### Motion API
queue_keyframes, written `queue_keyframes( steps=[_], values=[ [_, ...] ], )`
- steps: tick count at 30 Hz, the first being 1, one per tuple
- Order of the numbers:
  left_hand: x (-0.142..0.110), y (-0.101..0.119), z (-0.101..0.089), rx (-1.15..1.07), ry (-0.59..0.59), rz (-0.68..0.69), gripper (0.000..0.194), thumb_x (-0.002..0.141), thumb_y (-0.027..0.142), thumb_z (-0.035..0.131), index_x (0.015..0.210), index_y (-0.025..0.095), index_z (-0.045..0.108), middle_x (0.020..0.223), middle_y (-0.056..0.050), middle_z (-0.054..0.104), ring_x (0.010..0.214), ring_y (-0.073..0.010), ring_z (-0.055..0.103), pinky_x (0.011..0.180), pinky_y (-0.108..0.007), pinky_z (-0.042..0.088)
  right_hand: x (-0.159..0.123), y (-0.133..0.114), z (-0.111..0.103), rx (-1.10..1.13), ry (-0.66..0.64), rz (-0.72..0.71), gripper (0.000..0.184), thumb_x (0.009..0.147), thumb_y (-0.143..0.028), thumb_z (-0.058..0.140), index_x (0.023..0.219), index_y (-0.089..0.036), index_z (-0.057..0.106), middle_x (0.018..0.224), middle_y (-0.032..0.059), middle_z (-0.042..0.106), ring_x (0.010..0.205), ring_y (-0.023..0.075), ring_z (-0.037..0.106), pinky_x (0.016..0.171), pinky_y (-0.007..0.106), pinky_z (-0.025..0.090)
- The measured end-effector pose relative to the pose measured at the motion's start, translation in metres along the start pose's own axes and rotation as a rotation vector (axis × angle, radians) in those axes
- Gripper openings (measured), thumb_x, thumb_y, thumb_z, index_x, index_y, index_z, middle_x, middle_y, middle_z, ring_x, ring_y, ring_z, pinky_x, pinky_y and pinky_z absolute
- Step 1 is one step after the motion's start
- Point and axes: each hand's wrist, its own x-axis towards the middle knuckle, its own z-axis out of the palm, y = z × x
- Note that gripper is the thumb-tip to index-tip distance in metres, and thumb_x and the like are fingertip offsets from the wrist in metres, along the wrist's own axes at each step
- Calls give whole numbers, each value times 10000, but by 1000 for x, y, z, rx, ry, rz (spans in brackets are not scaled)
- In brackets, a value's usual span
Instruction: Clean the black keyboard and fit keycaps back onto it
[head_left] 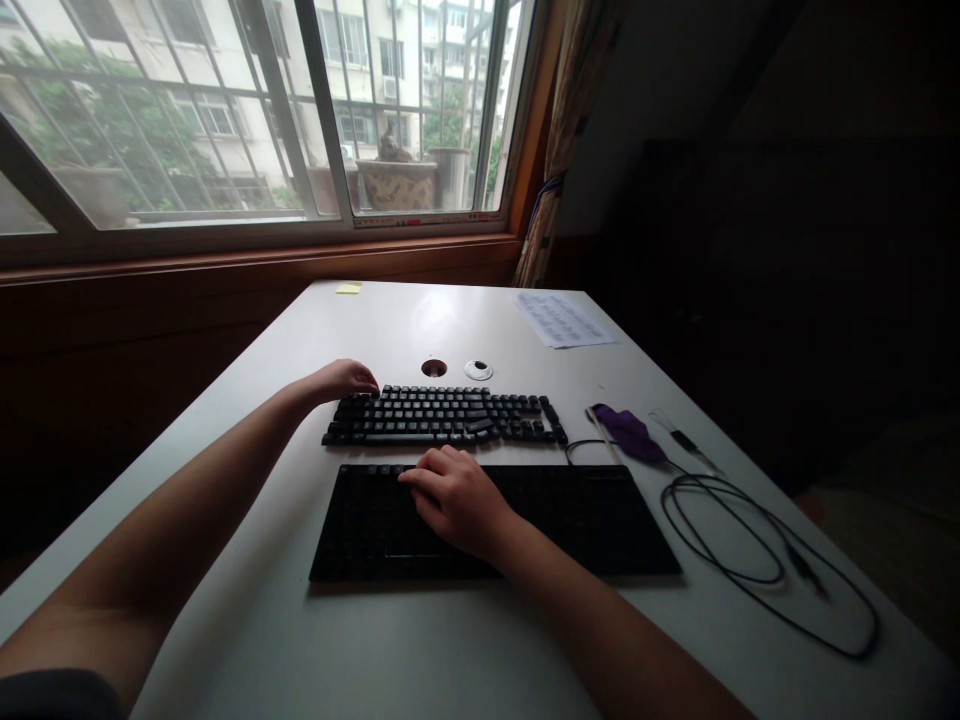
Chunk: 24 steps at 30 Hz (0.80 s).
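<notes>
A black keyboard [600,520] lies flat on the white desk in front of me, with several keycaps [371,470] in a row at its top left. Behind it, loose black keycaps [450,412] are laid out close together in keyboard order. My left hand [346,379] reaches to the far left corner of that layout, its bent fingers closed at a keycap there. Over the keyboard rests my right hand [457,497], fingers curled together and tips at the right end of the short keycap row. Whatever lies under those fingertips is hidden.
To the right lie a purple cloth [628,432], a wire keycap puller [682,440] and a coiled black cable [705,555]. Printed sheets [564,320] and a yellow sticky note [349,288] sit at the back. A round cable hole [433,368] is beside its white cover [478,370].
</notes>
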Motion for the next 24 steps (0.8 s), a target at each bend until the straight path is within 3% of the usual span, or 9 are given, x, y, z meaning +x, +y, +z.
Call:
queue_keyframes(
  steps=[19, 24],
  values=[
    [-5, 5, -2, 18, -6, 66, 373, 770, 556, 689, 894, 237, 835, 924, -58, 795, 849, -236, 716, 743, -280, 538, 0, 1, -1, -7, -9, -9, 250, 942, -200, 628, 1172, -240, 716, 1018, 55, 671, 930, 204, 540, 782, 348, 391],
    [-7, 5, -8, 46, 52, 83, 417, 818, 582, 647, 946, 228, 828, 968, -70, 784, 881, -234, 714, 753, -275, 538, 0, 0, -1, -4, -5, -5, 250, 937, -192, 630, 1165, -236, 720, 1011, 52, 677, 925, 203, 540, 775, 348, 388]
  ],
)
